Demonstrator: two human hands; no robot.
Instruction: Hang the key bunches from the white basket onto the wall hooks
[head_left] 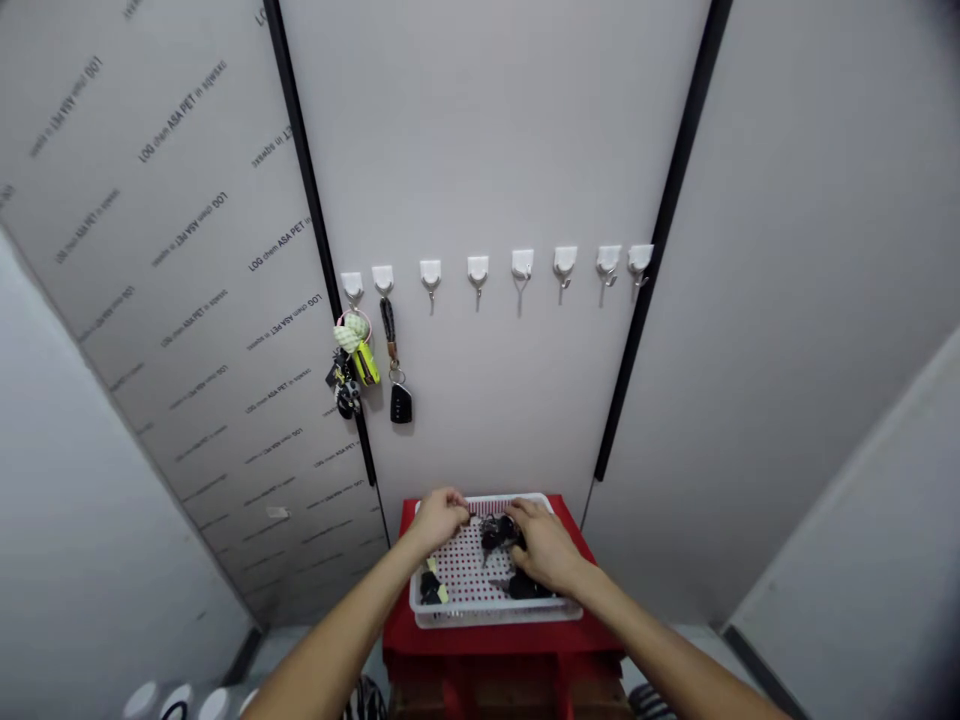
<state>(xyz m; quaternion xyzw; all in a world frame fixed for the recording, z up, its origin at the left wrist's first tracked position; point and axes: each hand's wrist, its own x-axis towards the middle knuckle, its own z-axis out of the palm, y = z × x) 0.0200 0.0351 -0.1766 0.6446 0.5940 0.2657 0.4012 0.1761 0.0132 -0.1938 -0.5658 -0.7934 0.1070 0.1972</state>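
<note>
A white perforated basket [465, 578] sits in front of me with dark key sets inside it. My left hand [440, 518] reaches over its far left part, thumb and fingers pinched together; a small dark bit shows at the fingertips, too small to name. My right hand [546, 545] is at the right side, its fingers curled on a bunch of keys [496, 535] with black and metal parts. Below that hand lies another dark key set [525, 586]. Black keys with pale yellow tags [433, 588] rest in the near left corner.
A red cloth-like surface [502, 640] supports the basket. On the wall panel, a row of white hooks [478, 268] runs across. A key bunch with green and yellow charms [352, 345] and a black car key [401, 402] hang at the left. White cylindrical objects [176, 700] stand lower left.
</note>
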